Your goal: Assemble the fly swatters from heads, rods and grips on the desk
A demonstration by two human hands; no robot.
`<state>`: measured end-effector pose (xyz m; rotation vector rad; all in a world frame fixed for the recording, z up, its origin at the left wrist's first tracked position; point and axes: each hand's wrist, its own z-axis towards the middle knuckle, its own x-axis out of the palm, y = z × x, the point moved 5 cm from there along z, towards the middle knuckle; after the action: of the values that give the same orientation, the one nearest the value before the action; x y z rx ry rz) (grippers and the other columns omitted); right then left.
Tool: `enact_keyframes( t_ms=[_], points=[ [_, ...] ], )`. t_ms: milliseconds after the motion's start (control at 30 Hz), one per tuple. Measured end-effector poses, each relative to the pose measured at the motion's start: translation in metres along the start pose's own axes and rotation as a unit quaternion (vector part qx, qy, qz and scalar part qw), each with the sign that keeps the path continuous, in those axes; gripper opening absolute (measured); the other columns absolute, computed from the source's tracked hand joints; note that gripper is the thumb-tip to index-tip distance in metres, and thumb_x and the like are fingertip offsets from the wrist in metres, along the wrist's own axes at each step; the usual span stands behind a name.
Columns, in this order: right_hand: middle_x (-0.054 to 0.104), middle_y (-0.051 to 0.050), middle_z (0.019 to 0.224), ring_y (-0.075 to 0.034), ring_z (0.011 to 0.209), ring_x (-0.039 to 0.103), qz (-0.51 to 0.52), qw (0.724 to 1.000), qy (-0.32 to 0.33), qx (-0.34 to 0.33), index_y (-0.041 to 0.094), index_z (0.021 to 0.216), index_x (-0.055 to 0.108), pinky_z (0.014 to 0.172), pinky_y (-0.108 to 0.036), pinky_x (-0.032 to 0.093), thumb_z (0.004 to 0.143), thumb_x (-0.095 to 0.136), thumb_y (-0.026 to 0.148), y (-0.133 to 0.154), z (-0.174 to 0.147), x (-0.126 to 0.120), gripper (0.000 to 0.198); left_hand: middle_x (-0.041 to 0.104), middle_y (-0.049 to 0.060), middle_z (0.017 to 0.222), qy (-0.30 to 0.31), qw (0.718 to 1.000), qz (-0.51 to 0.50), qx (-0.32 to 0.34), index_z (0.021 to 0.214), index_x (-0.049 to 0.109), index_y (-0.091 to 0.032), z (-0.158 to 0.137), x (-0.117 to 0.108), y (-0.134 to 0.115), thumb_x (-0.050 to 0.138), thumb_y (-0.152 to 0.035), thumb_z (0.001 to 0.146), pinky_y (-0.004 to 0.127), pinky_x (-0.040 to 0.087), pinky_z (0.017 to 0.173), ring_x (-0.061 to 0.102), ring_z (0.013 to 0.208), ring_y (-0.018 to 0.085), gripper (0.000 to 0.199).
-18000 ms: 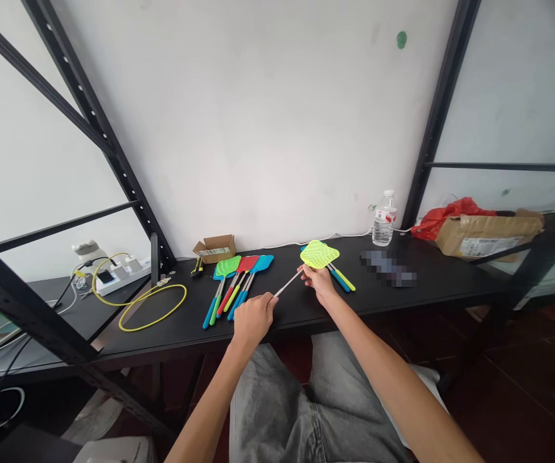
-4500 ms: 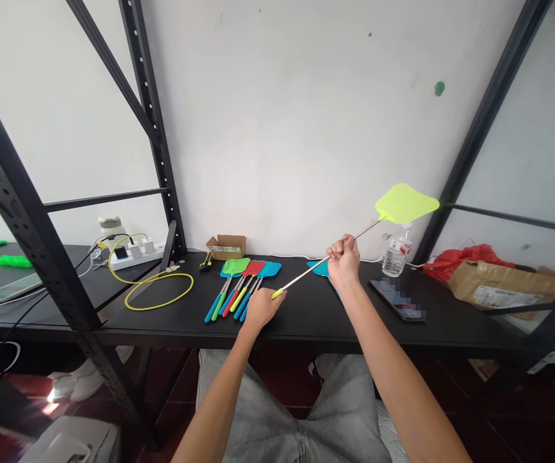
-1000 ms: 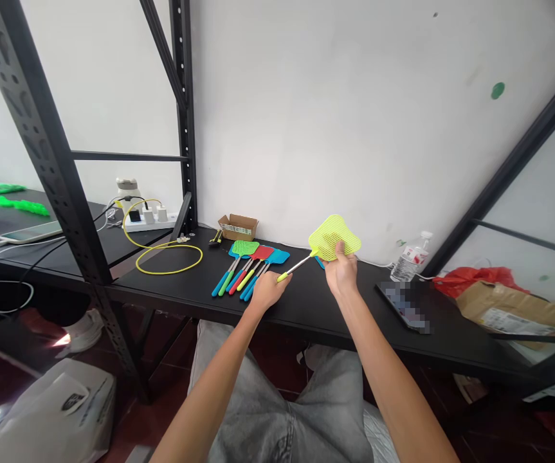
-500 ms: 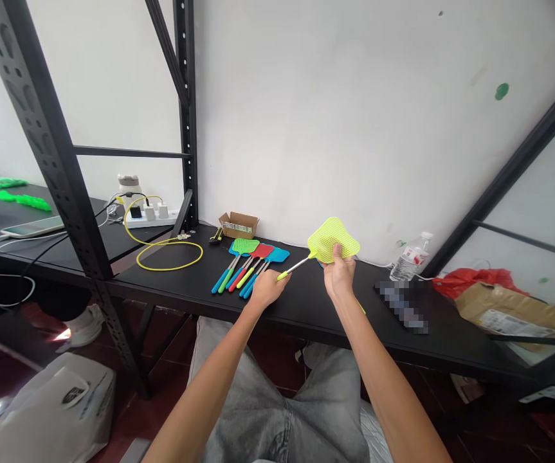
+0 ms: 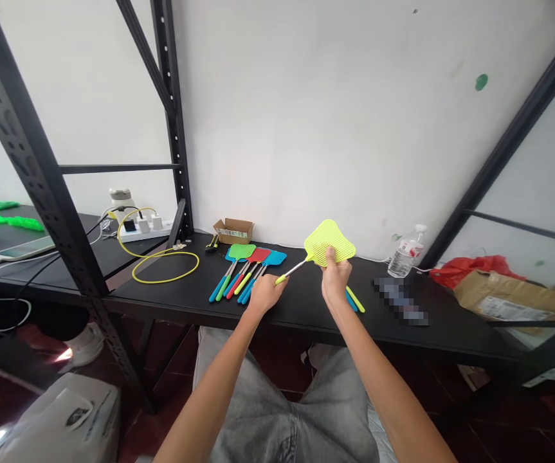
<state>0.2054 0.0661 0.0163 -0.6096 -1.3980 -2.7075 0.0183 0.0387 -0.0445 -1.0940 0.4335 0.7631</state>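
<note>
A yellow fly swatter (image 5: 323,238) with a perforated head and a metal shaft is held up over the black table. My left hand (image 5: 265,292) is closed round its handle, most of which is hidden in the fist. My right hand (image 5: 336,276) pinches the head, thumb on the near face and fingers behind it. Left of my left hand, several fly swatters (image 5: 240,252) in green, red and blue lie overlapping, handles toward me. Beside my right wrist, a yellow handle (image 5: 355,300) and a blue handle stick out on the table; my hand and arm hide the rest.
A small open cardboard box (image 5: 233,230) stands against the wall. A yellow cable (image 5: 165,281) loops left, near a white power strip (image 5: 146,231). To the right are a water bottle (image 5: 406,254), a blurred dark object (image 5: 400,301), a red bag (image 5: 470,269) and a brown package (image 5: 513,296).
The view has shifted slightly. My right forearm now uncovers more of the yellow and blue handles on the table. Both hands keep their hold on the yellow fly swatter.
</note>
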Motion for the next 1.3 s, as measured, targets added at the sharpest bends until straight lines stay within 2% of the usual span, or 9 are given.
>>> enact_keyframes(
  t_ms=[133,233,300,500,667,767,900,1000,1300],
  points=[
    [0.074,-0.013,0.093,-0.019,0.07,0.069,0.012,0.994,0.092,0.048,0.013,0.096,0.07,0.058,-0.028,0.054,0.082,0.062,0.05,-0.016,-0.024,0.014,0.041,0.034,-0.003,0.05,-0.001,1.0,-0.019,0.025,0.053,0.039,-0.018,0.001,0.001,0.0,0.039,-0.057,0.09,0.026,0.016,0.052,0.029,0.049,0.01,0.054],
    [0.074,-0.011,0.093,-0.019,0.072,0.068,-0.034,0.974,0.208,0.087,0.015,0.099,0.071,0.054,-0.025,0.051,0.079,0.065,0.049,-0.033,-0.052,0.032,0.039,0.045,-0.001,0.054,0.005,0.998,-0.042,0.045,0.058,0.047,-0.018,0.002,0.0,-0.001,0.038,-0.049,0.092,0.024,0.02,0.053,0.037,0.051,0.011,0.048],
    [0.074,-0.009,0.092,-0.019,0.076,0.068,-0.054,0.965,0.236,0.098,0.016,0.102,0.071,0.054,-0.024,0.05,0.08,0.064,0.048,-0.04,-0.065,0.038,0.04,0.052,0.0,0.057,0.009,0.998,-0.047,0.051,0.061,0.052,-0.017,0.002,-0.001,-0.002,0.035,-0.044,0.093,0.023,0.023,0.055,0.043,0.055,0.012,0.045],
    [0.073,-0.008,0.091,-0.02,0.085,0.067,-0.081,0.965,0.238,0.071,0.017,0.101,0.07,0.067,-0.027,0.053,0.081,0.063,0.042,-0.037,-0.058,0.036,0.033,0.062,0.001,0.071,0.019,0.999,-0.022,0.046,0.079,0.06,-0.018,-0.001,-0.004,-0.012,0.039,-0.044,0.093,0.023,0.029,0.059,0.054,0.065,0.014,0.037],
    [0.073,-0.006,0.089,-0.015,0.067,0.062,-0.162,0.965,0.154,0.137,0.018,0.106,0.07,0.053,-0.023,0.048,0.079,0.06,0.041,-0.047,-0.014,-0.001,0.037,0.063,-0.001,0.069,0.04,0.999,-0.013,0.02,0.088,0.062,-0.021,-0.004,-0.002,-0.013,0.049,-0.05,0.088,0.023,0.029,0.058,0.056,0.065,0.014,0.032],
    [0.073,-0.004,0.084,-0.017,0.069,0.065,-0.325,0.919,0.161,0.154,0.018,0.101,0.072,0.059,-0.026,0.049,0.078,0.06,0.032,-0.051,0.018,-0.031,0.029,0.063,0.0,0.069,0.045,0.999,-0.012,0.022,0.083,0.062,-0.021,-0.005,-0.001,-0.012,0.048,-0.05,0.088,0.023,0.028,0.057,0.056,0.065,0.014,0.032],
    [0.074,-0.006,0.082,-0.022,0.09,0.067,-0.55,0.796,0.225,0.114,0.019,0.088,0.075,0.075,-0.029,0.048,0.077,0.059,0.021,-0.049,0.046,-0.061,0.019,0.064,0.0,0.069,0.038,0.999,-0.012,0.025,0.078,0.062,-0.021,-0.005,-0.001,-0.012,0.049,-0.048,0.088,0.024,0.027,0.057,0.056,0.065,0.015,0.032],
    [0.074,-0.009,0.089,-0.025,0.093,0.067,-0.637,0.727,0.236,0.1,0.019,0.085,0.076,0.073,-0.029,0.046,0.079,0.058,0.022,-0.048,0.05,-0.072,0.019,0.063,0.0,0.066,0.043,0.999,-0.014,0.026,0.077,0.062,-0.021,-0.006,-0.001,-0.013,0.049,-0.048,0.088,0.024,0.027,0.057,0.056,0.065,0.015,0.032],
    [0.07,-0.014,0.1,-0.029,0.091,0.067,-0.725,0.649,0.226,0.048,0.022,0.103,0.072,0.069,-0.032,0.044,0.084,0.053,0.023,-0.039,0.029,-0.069,0.027,0.064,0.002,0.068,0.051,0.998,-0.012,0.019,0.074,0.062,-0.02,-0.009,-0.003,-0.015,0.047,-0.049,0.088,0.024,0.028,0.058,0.057,0.067,0.016,0.035]
  ],
)
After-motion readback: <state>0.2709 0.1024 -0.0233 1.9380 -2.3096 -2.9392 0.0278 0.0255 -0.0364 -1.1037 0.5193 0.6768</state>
